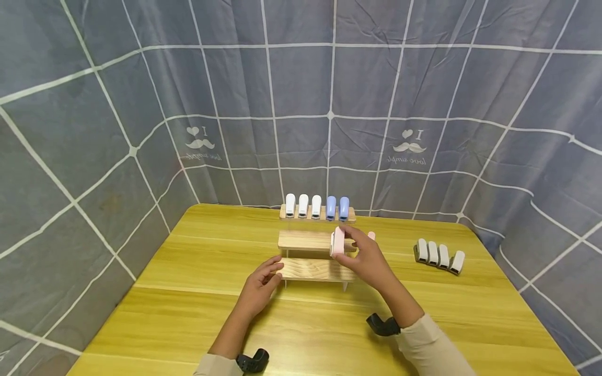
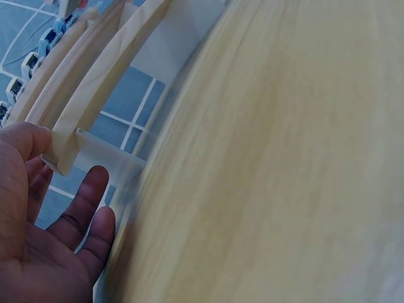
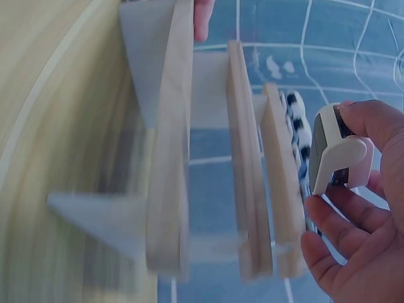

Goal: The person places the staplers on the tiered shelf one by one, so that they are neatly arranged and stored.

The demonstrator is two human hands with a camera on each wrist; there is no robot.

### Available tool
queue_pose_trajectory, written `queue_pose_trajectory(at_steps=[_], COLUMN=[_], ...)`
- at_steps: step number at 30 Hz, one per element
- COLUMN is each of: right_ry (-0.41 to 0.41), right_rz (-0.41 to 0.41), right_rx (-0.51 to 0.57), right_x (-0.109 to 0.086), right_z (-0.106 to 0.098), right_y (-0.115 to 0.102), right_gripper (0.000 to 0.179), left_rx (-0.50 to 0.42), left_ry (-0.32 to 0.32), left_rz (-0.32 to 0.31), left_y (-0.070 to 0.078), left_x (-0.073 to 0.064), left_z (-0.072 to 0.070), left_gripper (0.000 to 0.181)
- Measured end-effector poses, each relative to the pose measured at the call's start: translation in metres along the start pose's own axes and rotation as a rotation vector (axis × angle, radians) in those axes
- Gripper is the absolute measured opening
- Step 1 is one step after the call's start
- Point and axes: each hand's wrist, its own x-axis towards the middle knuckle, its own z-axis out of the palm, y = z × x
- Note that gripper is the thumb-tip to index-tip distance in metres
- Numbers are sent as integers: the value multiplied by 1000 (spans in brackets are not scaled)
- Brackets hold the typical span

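Over the right part of the 3-tier wooden stand, the right hand pinched a pink-and-white object; the left hand, fingers loosely apart, touched the stand's left end, below 3 white pieces.

Wooden rack — right end partly hidden; rear pink item — mostly hidden.

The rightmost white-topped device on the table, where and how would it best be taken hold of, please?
Once the right hand is free of the pink device, I'd pinch the rightmost white-topped device across its top's long sides, from above and the right: that top is narrow and elongated, its right side unobstructed, its left neighbour close.
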Motion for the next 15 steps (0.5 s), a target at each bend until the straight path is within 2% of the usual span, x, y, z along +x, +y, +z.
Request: queue_pose_trajectory(at_steps=[6, 15], right_ry=[-32, -81], right_rz=[-39, -22], right_rx=[-9, 16], right_x=[13, 31], right_z=[16, 40], right_y=[-13, -22], right_gripper=[71, 71], left_rx=[5, -20], left_ry=[-3, 1], left_rz=[-10, -8], left_y=[1, 1], left_x=[1, 1], left_z=[0, 0], left_gripper=[29, 29])
